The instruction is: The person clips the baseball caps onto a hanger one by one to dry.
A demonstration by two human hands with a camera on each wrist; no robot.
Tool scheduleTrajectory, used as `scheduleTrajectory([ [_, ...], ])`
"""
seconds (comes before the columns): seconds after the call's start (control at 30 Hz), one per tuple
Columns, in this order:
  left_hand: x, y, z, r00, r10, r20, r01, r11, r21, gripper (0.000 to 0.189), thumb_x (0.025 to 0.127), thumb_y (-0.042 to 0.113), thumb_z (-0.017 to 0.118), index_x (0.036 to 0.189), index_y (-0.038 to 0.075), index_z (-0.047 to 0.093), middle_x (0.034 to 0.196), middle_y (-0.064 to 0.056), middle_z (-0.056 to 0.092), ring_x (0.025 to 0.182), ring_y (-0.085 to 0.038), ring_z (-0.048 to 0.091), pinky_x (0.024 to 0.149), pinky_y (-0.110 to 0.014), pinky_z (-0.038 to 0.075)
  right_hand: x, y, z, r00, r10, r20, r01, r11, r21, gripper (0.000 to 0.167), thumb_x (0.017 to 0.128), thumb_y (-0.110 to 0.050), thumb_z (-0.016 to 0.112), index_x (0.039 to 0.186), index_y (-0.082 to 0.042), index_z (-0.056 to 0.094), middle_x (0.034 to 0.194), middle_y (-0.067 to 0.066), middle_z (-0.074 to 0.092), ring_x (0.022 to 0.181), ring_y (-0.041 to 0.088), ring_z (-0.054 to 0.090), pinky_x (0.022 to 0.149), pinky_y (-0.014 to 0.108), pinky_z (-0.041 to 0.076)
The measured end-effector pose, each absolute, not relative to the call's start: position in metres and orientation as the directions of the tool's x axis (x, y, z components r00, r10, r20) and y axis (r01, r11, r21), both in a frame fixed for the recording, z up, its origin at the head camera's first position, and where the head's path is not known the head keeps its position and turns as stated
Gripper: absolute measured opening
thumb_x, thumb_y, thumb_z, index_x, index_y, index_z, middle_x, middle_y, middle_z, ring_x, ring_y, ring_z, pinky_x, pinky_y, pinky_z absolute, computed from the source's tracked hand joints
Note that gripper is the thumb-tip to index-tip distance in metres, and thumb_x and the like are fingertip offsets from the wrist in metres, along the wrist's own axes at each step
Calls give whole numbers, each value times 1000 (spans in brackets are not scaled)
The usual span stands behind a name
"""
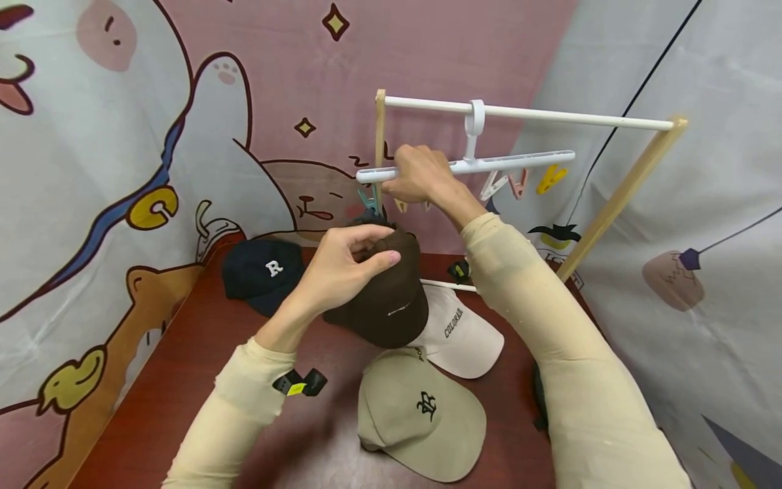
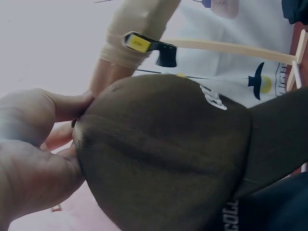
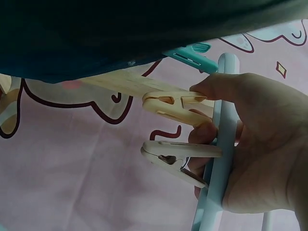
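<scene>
My left hand (image 1: 339, 268) grips a dark brown cap (image 1: 396, 292) at its crown, with thumb and fingers on the cloth in the left wrist view. White lettering marks the cap's front. Above it, my right hand (image 1: 421, 173) is at the left end of a white clip hanger (image 1: 519, 163). In the right wrist view, thumb and finger pinch a cream clothespin (image 3: 166, 109). Beside it are a teal clothespin (image 3: 195, 60) and a white clothespin (image 3: 180, 148). A dark cloth item (image 3: 120, 33), partly out of frame, fills the top of that view.
The hanger hooks over a white rail (image 1: 550, 117) on wooden posts (image 1: 623, 197). White, pink and yellow clothespins (image 1: 552, 179) hang to the right. On the red-brown table (image 1: 183, 407) lie a navy cap (image 1: 263, 272), a white cap (image 1: 467, 336) and a beige cap (image 1: 421, 414).
</scene>
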State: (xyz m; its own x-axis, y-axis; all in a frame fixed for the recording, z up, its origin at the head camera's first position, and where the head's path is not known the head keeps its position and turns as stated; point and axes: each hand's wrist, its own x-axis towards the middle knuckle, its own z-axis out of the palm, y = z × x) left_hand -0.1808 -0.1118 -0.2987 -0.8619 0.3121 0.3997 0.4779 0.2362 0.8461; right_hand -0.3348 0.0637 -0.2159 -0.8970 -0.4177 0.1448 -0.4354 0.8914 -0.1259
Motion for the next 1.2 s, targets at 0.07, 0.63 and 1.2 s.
scheduleTrajectory([
  [0.07, -185, -107, -301, -868, 301, 395, 470, 238, 850, 33, 104, 13, 82, 136, 6, 80, 113, -12, 86, 85, -15, 73, 75, -25, 56, -334, 63, -215, -897, -419, 141, -437, 891, -127, 36, 99, -33, 72, 71, -14, 60, 62, -5, 41, 63, 21, 58, 63, 38, 45],
  [0.63, -233, -71, -328, -889, 158, 429, 457, 295, 839, 35, 107, 29, 80, 138, 11, 79, 114, -8, 85, 92, -20, 74, 80, -33, 57, -336, 61, -202, -914, -399, 71, -404, 891, -204, 40, 95, -30, 73, 70, -16, 45, 65, -7, 30, 66, 17, 36, 60, 34, 34],
  [1.2, -275, -64, -370, -896, 9, 444, 412, 391, 823, 32, 106, 40, 77, 130, 18, 80, 106, 3, 84, 68, -16, 66, 71, -37, 55, -339, 61, -203, -908, -408, 93, -418, 885, -207, 36, 94, -27, 71, 70, -15, 47, 64, -7, 31, 63, 17, 38, 60, 34, 35],
])
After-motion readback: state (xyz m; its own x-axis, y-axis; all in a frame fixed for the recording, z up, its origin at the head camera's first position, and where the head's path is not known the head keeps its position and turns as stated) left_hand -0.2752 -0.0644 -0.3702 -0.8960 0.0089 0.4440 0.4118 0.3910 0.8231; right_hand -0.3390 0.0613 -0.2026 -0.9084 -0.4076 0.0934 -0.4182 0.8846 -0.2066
